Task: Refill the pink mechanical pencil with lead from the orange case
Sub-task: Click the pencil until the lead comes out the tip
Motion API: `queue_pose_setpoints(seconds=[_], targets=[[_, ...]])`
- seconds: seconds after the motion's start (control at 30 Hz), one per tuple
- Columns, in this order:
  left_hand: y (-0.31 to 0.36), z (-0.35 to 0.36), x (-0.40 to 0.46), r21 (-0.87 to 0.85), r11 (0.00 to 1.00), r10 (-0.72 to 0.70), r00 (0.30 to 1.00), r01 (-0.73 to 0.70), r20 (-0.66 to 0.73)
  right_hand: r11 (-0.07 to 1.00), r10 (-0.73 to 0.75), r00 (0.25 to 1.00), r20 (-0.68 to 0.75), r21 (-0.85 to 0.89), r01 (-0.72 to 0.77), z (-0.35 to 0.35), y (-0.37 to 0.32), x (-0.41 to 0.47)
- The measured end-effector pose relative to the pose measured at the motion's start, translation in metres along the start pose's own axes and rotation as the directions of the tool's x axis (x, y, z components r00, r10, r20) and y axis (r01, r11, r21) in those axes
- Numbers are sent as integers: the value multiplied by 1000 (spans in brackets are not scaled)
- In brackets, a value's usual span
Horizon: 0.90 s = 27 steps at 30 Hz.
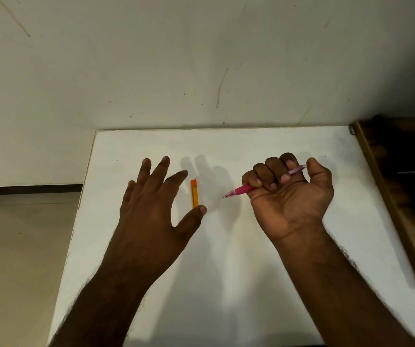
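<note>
Now we see our right hand (289,194) clenched around the pink mechanical pencil (245,189), palm turned up, with the tip poking out to the left and the clear top end showing between forefinger and thumb. Our left hand (156,204) is released, palm down and fingers spread, above the white tabletop (226,271). The orange case (194,193) lies flat on the tabletop between the left forefinger and thumb, its near end just beside the thumb tip; whether they touch we cannot tell. Pencil tip and case are apart.
</note>
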<state>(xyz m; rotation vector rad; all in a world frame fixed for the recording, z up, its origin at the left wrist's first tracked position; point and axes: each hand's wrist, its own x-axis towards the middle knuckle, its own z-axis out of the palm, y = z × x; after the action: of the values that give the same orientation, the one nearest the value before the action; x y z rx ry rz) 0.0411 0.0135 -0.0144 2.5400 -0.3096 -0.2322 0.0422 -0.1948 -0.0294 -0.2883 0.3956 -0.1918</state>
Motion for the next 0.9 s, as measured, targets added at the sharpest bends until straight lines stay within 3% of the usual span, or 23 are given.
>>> queue_pose_setpoints(seconds=[0.9], targets=[[1,0,-1,-2,1000,1,1000,-1,9,1000,-6,1000,-11,-21,6,1,1,1]])
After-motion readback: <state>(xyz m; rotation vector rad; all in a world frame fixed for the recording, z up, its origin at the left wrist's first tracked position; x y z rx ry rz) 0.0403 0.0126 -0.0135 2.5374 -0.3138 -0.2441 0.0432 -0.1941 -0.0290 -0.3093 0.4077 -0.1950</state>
